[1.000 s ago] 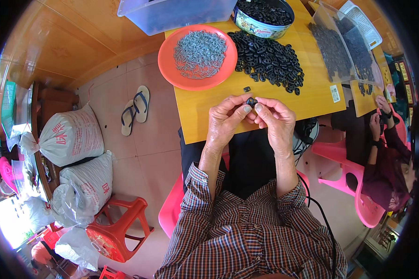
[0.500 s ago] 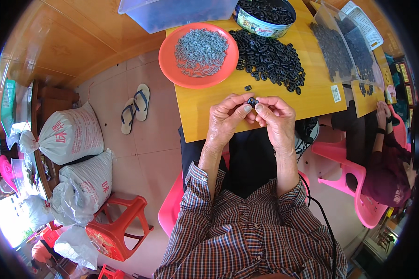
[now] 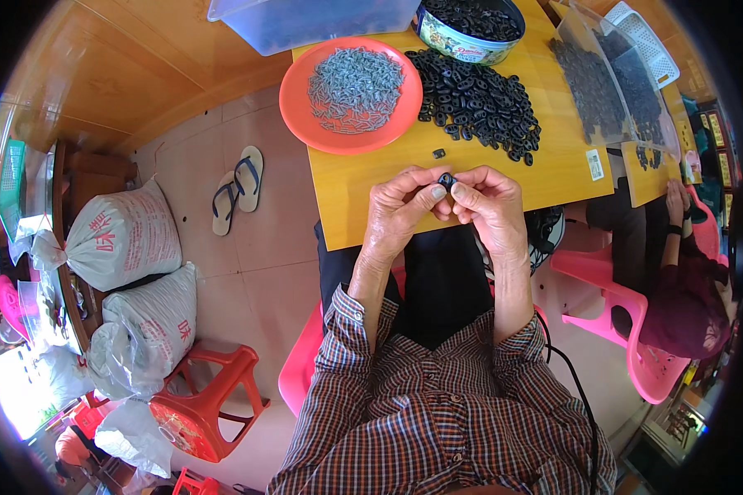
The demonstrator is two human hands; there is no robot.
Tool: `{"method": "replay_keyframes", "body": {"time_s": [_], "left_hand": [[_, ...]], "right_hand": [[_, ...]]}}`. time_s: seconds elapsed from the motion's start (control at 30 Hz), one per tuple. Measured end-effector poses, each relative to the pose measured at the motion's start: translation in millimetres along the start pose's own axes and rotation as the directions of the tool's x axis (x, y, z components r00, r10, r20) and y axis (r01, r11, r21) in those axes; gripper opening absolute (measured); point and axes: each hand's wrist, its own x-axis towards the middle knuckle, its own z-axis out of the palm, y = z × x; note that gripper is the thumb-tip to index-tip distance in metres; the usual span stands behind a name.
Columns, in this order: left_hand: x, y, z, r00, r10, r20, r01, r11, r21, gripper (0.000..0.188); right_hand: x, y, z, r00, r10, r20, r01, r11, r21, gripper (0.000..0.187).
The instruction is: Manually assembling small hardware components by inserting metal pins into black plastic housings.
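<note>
So I've got a small black part [image 3: 446, 179] pinched out in front of me, over the near side of the yellow table [image 3: 347, 186]. My left hand [image 3: 400, 210] has it between thumb and index finger, and my right hand [image 3: 494, 213] grips it from the other side, thumb tips close together. Can't really tell what my tucked fingers are doing underneath.

Handling-wise, I'd guess it weighs next to nothing. It looks like hard, stiff plastic, so I doubt a firm pinch would hurt it. The surface has a bit of a shine, and being that tiny and rounded I reckon it could squirt out sideways. Best hold, imo: fingertips on the outer rim, one side each, leaving the middle uncovered.

A loose black piece [image 3: 438, 153] lies just beyond my fingers, with a heap of black pieces [image 3: 487, 107] past that. Left of the heap there's an orange-red plate [image 3: 293, 115] of thin grey metal bits [image 3: 355, 87]. Those look light and slippery too; I'd take them by the ends.
</note>
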Motion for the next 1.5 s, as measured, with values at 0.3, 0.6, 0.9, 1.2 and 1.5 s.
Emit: {"method": "replay_keyframes", "body": {"time_s": [0.3, 0.6, 0.9, 1.2, 1.5], "left_hand": [[-1, 6, 2, 0.999, -0.033, -0.003, 0.033, 0.999, 0.020, 0.020], [-1, 4, 2, 0.999, -0.043, 0.022, 0.041, 0.996, 0.076, 0.021], [1, 1, 2, 0.999, -0.036, -0.003, 0.036, 0.996, 0.081, 0.023], [-15, 24, 0, 0.950, 0.214, -0.229, -0.034, 0.795, 0.605, 0.024], [-17, 44, -35, 0.871, 0.480, -0.105, 0.072, 0.088, 0.994, 0.021]], "right_hand": [[3, -3, -7, 0.997, 0.064, 0.043, -0.064, 0.998, -0.021, 0.011], [4, 1, -9, 0.993, 0.121, 0.005, -0.121, 0.993, -0.011, 0.010], [3, -1, -5, 0.998, 0.055, -0.031, -0.057, 0.995, -0.083, 0.010], [11, 16, 0, 0.913, -0.402, -0.064, 0.266, 0.708, -0.654, 0.012], [31, 19, 17, 0.811, -0.576, 0.102, 0.303, 0.264, -0.916, 0.017]]}}
